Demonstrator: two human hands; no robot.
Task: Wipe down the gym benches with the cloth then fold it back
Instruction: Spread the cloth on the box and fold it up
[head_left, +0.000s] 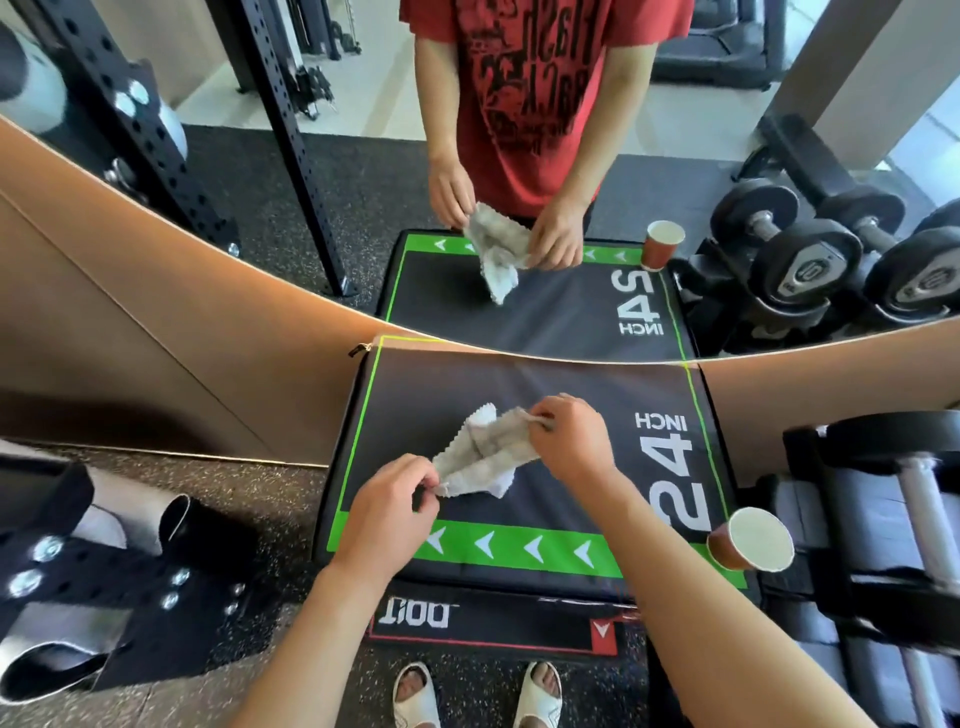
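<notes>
A crumpled grey-white cloth (483, 452) is stretched just above the black and green padded box (582, 384) marked "24 INCH". My left hand (389, 504) pinches the cloth's near left corner. My right hand (569, 439) pinches its far right edge. The middle of the cloth sags toward the box top, and part of it is bunched up between my hands.
A paper cup (753, 538) stands on the box's near right corner. A dumbbell rack (883, 519) is at the right, a black steel rack frame (104, 566) at the left. A wall mirror (519, 312) behind the box reflects the scene. My sandalled feet (478, 693) stand below.
</notes>
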